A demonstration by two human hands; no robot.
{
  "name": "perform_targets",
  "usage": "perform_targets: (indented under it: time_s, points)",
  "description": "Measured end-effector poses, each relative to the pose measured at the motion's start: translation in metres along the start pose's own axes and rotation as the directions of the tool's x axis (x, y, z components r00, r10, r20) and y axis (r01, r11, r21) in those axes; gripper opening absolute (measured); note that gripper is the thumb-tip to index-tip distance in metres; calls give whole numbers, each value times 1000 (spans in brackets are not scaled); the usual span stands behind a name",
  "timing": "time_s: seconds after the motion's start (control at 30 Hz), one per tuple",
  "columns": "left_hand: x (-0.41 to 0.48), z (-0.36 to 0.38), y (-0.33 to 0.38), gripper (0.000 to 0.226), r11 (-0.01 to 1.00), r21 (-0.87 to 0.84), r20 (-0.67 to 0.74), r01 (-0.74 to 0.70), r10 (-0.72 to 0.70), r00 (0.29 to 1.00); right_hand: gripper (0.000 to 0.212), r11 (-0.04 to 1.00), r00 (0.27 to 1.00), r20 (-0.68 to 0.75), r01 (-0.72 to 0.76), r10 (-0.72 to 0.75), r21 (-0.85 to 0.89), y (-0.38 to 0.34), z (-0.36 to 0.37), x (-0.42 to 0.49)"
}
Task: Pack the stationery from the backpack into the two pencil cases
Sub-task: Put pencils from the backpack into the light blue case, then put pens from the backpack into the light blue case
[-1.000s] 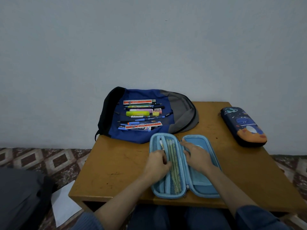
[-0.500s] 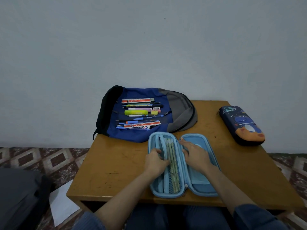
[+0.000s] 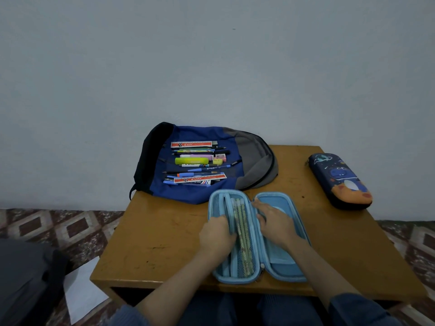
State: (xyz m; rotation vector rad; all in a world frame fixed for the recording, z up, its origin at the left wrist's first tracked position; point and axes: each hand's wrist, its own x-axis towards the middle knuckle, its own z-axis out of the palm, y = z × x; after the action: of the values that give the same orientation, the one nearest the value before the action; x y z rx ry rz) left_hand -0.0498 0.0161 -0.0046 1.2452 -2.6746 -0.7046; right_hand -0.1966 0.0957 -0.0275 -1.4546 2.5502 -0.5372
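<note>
A light blue pencil case point(image 3: 282, 262) lies open near the table's front edge. Several green pencils point(image 3: 242, 231) sit under the mesh of its left half. My left hand point(image 3: 216, 235) is on that left half, fingers curled onto the mesh flap beside the pencils. My right hand point(image 3: 275, 222) rests flat on the right half, fingers spread toward the hinge. Behind the case lies a blue and grey backpack point(image 3: 200, 195) with stationery point(image 3: 197, 164) laid out on it: rulers, pens, highlighters, erasers. A dark blue space-print pencil case point(image 3: 341, 182) lies zipped at the far right.
The wooden table point(image 3: 160, 243) stands against a plain wall. A dark bag point(image 3: 26, 278) and a white sheet of paper point(image 3: 82, 295) lie on the patterned floor to the left.
Both hands stay on the open case in nearly the same spots. Only the view has drifted slightly.
</note>
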Motion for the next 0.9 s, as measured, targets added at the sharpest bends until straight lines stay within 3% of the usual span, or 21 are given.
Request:
perform_targets:
  time_s: [0.1, 0.23, 0.4, 0.5, 0.6, 0.73, 0.9]
  points:
    - [-2, -3, -3, 25, 994, 86, -51, -69, 74, 996, 47, 1000, 1000, 14, 3, -3, 5, -1, -2, 1]
    - [2, -11, -24, 13, 984, -3, -185, -180, 176, 967, 48, 996, 996, 34, 79, -80, 38, -7, -2, -2]
    - [20, -26, -68, 32, 992, -16, -318, -127, 115, 941, 46, 987, 978, 148, 153, -145, -40, -26, 7, -17]
    - [32, -35, -97, 49, 996, 59, -296, -63, 77, 952, 45, 989, 981, 141, 139, -131, -54, -32, 4, -16]
    - [44, -42, -121, 61, 990, 144, -182, -6, 32, 983, 40, 986, 981, 101, 166, -164, -9, -42, 1, -7]
    - [47, -35, -140, 65, 984, 175, -48, 27, -19, 999, 33, 971, 975, 11, 220, -222, 91, -60, -1, 10]
    - [40, -21, -150, 62, 989, 149, -136, -12, 32, 990, 28, 966, 972, 2, 234, -235, 107, -86, 0, 39]
